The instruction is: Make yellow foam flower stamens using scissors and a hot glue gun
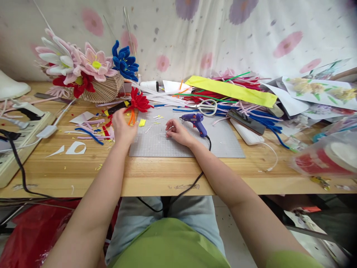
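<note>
My left hand (pixel 122 128) is raised over the left edge of the grey cutting mat (pixel 223 145), thumb and fingers apart. Just beyond it is a red fuzzy pipe-cleaner flower (pixel 139 100) with orange strips (pixel 132 117) hanging below. Whether the hand touches these is hard to see. On the mat, my right hand (pixel 178 133) is closed in a pinch; thin pale strands show by its fingertips, too fine to name. Right of that hand lies a blue glue gun (pixel 196 123). Small yellow and white bits (pixel 152 123) lie between the hands.
Scissors (pixel 208 107), bundles of pipe cleaners (pixel 248 115) and a yellow strip (pixel 231 90) lie behind the mat. Finished flowers (pixel 95 63) stand back left. A power strip (pixel 25 145) is at left, a phone (pixel 247 121) and bagged cup (pixel 326 156) at right. The glue gun's cord (pixel 192 186) crosses the table edge.
</note>
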Tool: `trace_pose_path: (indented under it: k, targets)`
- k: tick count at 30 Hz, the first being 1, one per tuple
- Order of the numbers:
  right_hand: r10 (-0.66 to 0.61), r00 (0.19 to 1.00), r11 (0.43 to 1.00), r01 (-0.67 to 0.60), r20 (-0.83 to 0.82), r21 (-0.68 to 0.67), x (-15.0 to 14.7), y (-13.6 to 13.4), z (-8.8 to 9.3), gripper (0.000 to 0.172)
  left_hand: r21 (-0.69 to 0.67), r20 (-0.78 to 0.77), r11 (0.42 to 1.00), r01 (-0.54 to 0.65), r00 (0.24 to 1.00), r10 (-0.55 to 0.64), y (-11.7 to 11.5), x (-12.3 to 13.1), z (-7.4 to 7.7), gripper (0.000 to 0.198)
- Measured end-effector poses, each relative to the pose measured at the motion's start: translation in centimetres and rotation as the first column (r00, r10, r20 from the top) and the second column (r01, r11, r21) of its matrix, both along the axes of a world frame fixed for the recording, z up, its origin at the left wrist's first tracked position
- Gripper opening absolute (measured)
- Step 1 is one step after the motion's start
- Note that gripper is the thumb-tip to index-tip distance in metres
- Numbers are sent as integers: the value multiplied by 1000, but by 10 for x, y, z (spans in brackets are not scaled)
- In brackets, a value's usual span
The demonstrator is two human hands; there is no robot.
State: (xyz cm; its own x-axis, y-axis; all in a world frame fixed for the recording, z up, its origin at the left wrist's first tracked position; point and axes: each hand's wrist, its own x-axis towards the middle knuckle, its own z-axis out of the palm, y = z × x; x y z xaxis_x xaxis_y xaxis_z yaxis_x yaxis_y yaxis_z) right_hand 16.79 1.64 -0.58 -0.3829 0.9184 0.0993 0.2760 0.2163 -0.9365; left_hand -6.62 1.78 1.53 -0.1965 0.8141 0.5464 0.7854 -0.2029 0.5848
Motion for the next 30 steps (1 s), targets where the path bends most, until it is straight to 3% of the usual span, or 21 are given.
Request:
trace_pose_path:
  k: [2,4,7,14,19,22,26,30]
  targets:
    - [7,1000,1000,-7,-24,-11,0,0,0,27,-69,-33,974,216,975,-218,-6,25,-1,53]
    - [14,999,1000,-15,-40,-21,0,0,-1,27,-178,-67,890,419,898,-436,-11,45,-3,46]
    - [21,999,1000,-22,-45,-21,0,2,-3,27,-276,-100,816,508,829,-550,-16,60,-6,35]
    - [21,999,1000,-21,-30,11,-2,3,-4,27,-351,-67,829,435,871,-486,-14,60,-9,12]
    - [-44,999,997,43,9,67,4,4,0,26,-342,-82,839,423,876,-475,-13,58,-12,12]
    - [-28,999,996,25,26,87,21,2,15,23,-345,-80,850,398,890,-449,-14,57,-13,12]
    - [177,970,982,-161,165,-103,63,-9,49,18,-340,-51,870,358,916,-397,-15,56,-13,12]
    - [182,940,960,-106,288,-260,117,-23,74,19,-325,-47,892,314,937,-347,-16,56,-13,10]
